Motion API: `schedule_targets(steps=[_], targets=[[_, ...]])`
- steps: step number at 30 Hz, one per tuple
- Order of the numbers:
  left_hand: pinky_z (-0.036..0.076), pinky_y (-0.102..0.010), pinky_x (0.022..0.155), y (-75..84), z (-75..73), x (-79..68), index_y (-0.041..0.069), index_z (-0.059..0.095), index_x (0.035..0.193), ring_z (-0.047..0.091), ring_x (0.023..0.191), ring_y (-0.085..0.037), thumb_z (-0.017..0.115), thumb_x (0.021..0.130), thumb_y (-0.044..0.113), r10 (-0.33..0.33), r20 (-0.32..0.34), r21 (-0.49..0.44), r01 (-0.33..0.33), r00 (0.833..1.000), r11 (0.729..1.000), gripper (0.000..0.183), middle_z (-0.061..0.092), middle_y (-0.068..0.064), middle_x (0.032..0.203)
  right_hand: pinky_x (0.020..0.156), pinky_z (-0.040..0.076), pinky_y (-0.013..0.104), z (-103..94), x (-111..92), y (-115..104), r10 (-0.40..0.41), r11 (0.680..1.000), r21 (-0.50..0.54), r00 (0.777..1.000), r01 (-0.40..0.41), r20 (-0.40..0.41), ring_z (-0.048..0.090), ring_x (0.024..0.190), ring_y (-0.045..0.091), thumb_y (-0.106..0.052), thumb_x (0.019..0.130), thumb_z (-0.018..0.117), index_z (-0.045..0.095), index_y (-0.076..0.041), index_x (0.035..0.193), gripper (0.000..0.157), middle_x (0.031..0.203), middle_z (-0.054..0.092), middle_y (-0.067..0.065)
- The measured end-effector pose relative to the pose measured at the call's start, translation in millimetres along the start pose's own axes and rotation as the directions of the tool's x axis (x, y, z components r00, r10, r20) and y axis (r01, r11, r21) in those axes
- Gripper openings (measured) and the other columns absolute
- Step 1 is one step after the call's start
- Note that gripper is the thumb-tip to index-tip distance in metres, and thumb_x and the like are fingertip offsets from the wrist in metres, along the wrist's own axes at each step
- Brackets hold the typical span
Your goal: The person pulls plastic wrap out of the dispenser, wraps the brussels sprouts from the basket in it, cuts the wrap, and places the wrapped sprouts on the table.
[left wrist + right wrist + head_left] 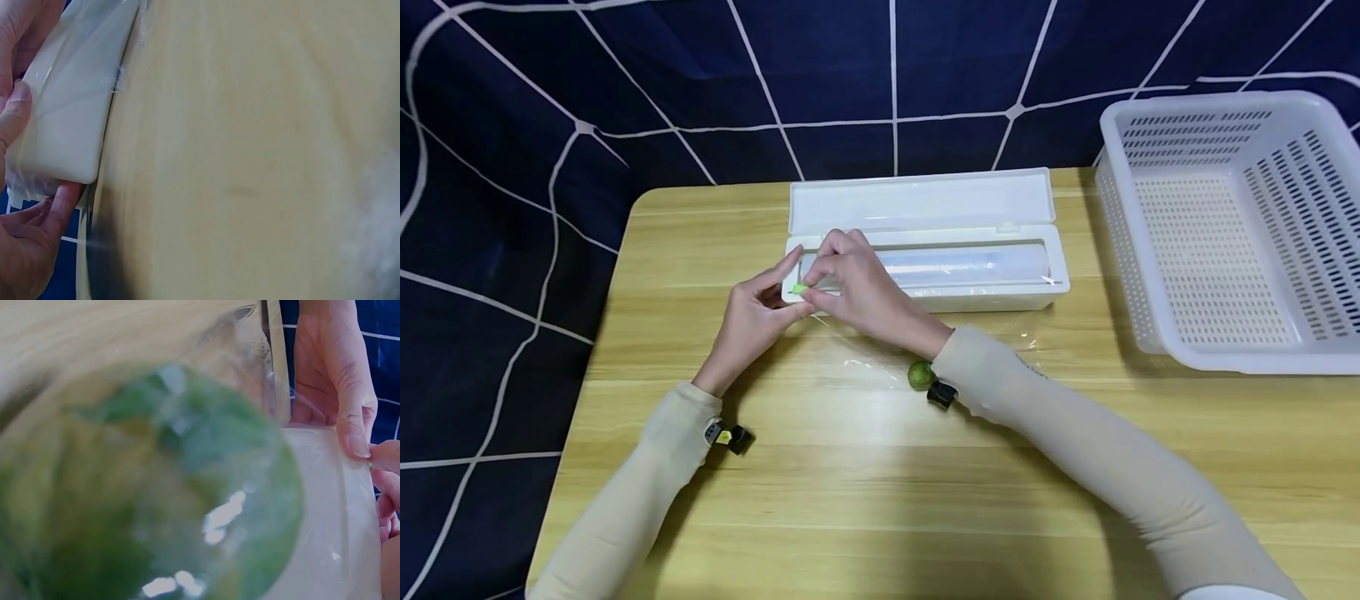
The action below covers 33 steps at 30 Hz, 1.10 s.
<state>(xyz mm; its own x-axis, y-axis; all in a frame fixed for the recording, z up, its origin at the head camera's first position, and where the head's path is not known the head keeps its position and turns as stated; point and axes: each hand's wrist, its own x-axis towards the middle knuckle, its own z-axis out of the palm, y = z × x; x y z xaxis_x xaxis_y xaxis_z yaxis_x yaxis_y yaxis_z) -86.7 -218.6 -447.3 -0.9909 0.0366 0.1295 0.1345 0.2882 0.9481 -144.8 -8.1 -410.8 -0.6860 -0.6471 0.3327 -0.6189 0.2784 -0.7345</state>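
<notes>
A white cling film box (pixel 985 300) lies with its lid (pixel 925 200) raised and a roll of film (pixel 962 264) inside. My left hand (pixel 748 321) grips the left end of this box, thumb at the front and fingers around the end in the left wrist view. My right hand (pixel 868 287) pinches a small green slider (pixel 800 289) at the left end of the front edge. Clear film (pixel 865 371) spreads from the box over the table. By my right wrist sits a round green fruit (pixel 920 375), large and blurred under shiny film in the right wrist view.
A white perforated basket (pixel 1217 104) stands at the right of the wooden table (pixel 820 500). Dark blue cloth with white lines (pixel 842 75) hangs behind the table and along its left side.
</notes>
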Motion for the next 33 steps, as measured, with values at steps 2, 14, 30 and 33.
schedule_targets(steps=[2,14,30,33], targets=[[0.061,-0.025,0.087,-0.1,-1.5,-1.3,0.017,0.064,0.152,0.072,0.11,-0.017,0.087,0.09,-0.007,-0.003,-0.005,-0.017,0.003,1.0,1.0,0.071,0.061,-0.009,0.153,0.089,0.041,0.033,0.5,0.9,-1.2,0.008,1.0,0.004,1.0,-0.008,0.007,0.049,0.1,0.026,-0.01,0.093,0.09,0.084,-0.003,0.098,0.01,0.101,0.059,0.003],[0.062,-0.027,0.084,0.8,-2.3,-3.8,0.014,0.067,0.148,0.074,0.103,-0.017,0.088,0.087,-0.009,-0.007,-0.029,-0.056,0.006,1.0,0.998,0.068,0.066,-0.011,0.147,0.097,0.043,0.031,-1.4,3.7,-3.4,0.054,0.997,0.048,0.998,-0.055,0.03,0.052,0.109,0.025,-0.005,0.091,0.089,0.084,0.0,0.098,0.009,0.108,0.059,0.005],[0.062,-0.028,0.084,3.7,-3.6,-1.9,0.014,0.069,0.146,0.075,0.101,-0.017,0.09,0.087,-0.007,-0.037,-0.034,-0.088,0.033,0.999,0.996,0.066,0.068,-0.014,0.144,0.098,0.046,0.03,-5.6,4.7,-3.1,0.066,0.996,0.065,0.997,-0.069,0.043,0.056,0.11,0.024,-0.004,0.093,0.087,0.084,0.001,0.098,0.008,0.113,0.059,0.007],[0.062,-0.028,0.084,2.5,-2.1,-2.1,0.013,0.069,0.146,0.075,0.101,-0.017,0.09,0.086,-0.007,-0.039,-0.036,-0.086,0.035,0.999,0.996,0.066,0.068,-0.015,0.144,0.098,0.044,0.033,-4.9,3.4,-3.0,0.047,0.999,0.022,0.999,-0.048,0.026,0.053,0.111,0.028,-0.005,0.092,0.088,0.084,0.001,0.097,0.008,0.111,0.06,0.007]])
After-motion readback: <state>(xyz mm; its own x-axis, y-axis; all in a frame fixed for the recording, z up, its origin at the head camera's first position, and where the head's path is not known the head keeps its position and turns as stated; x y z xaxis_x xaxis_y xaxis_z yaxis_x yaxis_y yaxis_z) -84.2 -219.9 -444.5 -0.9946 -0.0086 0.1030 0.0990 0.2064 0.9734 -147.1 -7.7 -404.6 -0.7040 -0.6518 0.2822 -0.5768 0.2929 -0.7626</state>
